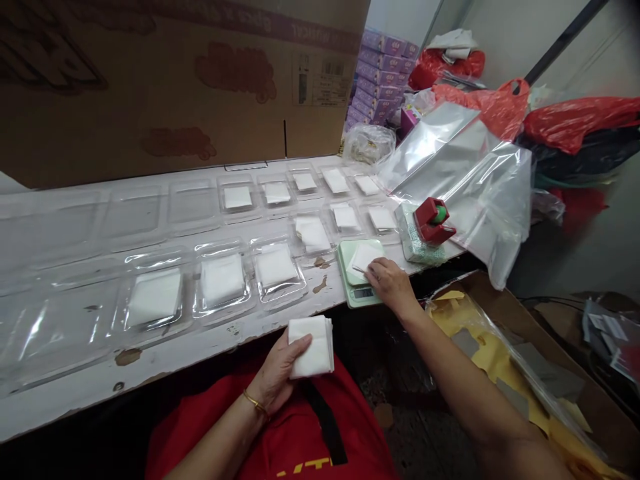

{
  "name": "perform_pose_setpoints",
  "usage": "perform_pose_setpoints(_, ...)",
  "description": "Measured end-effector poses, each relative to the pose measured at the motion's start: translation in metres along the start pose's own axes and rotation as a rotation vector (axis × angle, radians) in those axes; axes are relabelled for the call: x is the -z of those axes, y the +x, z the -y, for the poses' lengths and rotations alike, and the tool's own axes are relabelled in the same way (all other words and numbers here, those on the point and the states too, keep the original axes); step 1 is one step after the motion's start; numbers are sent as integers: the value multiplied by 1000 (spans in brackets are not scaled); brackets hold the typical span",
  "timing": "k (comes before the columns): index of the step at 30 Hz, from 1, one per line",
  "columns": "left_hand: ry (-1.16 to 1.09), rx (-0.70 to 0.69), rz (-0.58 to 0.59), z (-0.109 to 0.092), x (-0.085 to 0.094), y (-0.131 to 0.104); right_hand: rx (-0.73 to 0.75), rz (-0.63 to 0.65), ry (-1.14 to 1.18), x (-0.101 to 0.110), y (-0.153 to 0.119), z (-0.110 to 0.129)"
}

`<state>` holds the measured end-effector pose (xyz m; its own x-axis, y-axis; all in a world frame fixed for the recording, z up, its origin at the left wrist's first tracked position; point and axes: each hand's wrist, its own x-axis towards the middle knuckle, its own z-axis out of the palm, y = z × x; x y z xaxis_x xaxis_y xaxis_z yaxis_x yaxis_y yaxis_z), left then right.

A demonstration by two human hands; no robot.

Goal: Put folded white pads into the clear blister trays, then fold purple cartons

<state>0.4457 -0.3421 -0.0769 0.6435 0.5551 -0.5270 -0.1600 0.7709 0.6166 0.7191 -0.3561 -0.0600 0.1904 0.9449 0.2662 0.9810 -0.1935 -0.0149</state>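
Note:
My left hand (280, 373), a gold bracelet at its wrist, grips a stack of white folded square sheets (313, 353) above my lap, thumb on top. At the table's front edge sits a pale green digital scale (345, 263). On its plate lie a few white square sheets (366, 256), fanned slightly askew. The fingers of my right hand (391, 283) are closed on the near right edge of these sheets. The scale's display shows digits too small to read. Close by, clear plastic trays (277, 268) hold similar white stacks.
Clear trays without sheets (55, 327) cover the table's left side. A red tape dispenser (434, 222) stands on a wrapped block right of the scale. Behind are a large cardboard box (175, 87), purple boxes (383, 77) and plastic sheets (450, 160). An open carton (500, 353) sits below right.

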Motion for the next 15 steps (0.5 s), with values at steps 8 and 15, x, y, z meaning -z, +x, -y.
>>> perform_pose_setpoints(8, 18, 13, 12, 0, -2, 2, 3, 42, -103, 2, -1, 4)
perform_pose_setpoints(15, 9, 19, -2, -1, -2, 1, -4, 59, -131, 2, 2, 8)
